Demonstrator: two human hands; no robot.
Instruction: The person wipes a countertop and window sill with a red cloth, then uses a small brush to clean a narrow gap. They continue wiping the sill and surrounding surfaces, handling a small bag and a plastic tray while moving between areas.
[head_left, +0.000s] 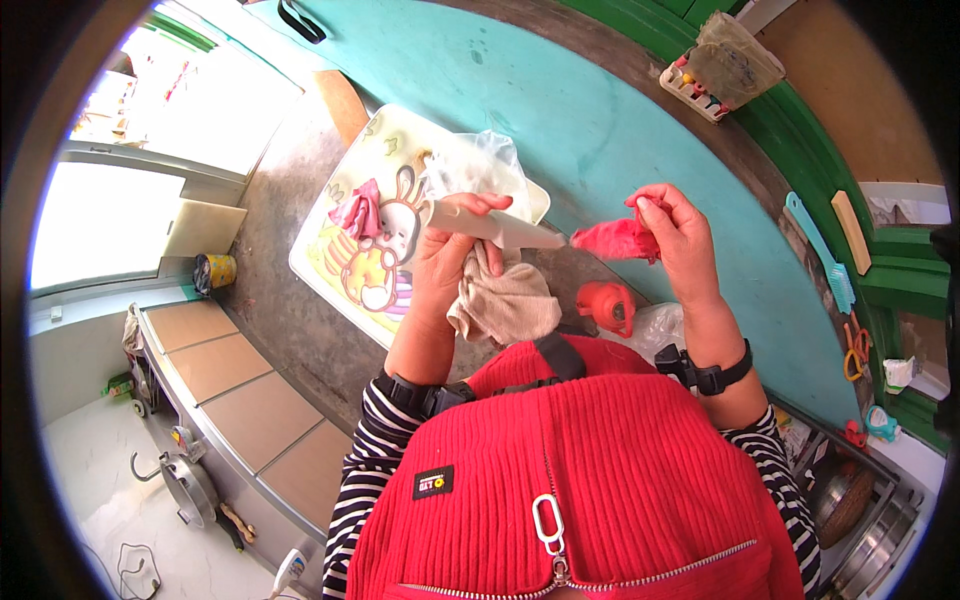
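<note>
My left hand (450, 240) grips a long pale tapered object (495, 225), its narrow end pointing right; its exact kind is unclear. A beige cloth (506, 296) hangs just below that hand, its upper edge at the fingers. Pinched in my right hand (675, 232) is a crumpled red cloth (615, 240), its left end near the pale object's tip. Behind the left hand, a clear plastic bag (487, 165) lies on a low table with a cartoon rabbit top (352, 262). A pink cloth (361, 210) rests on that table.
A red bottle or flask (606, 306) stands near my body, beside a clear plastic bag (656, 330). Along the teal wall's far edge are a blue brush (836, 281), orange-handled scissors (855, 352) and a box of thread spools (697, 90). A brown-panelled surface (236, 375) is at left.
</note>
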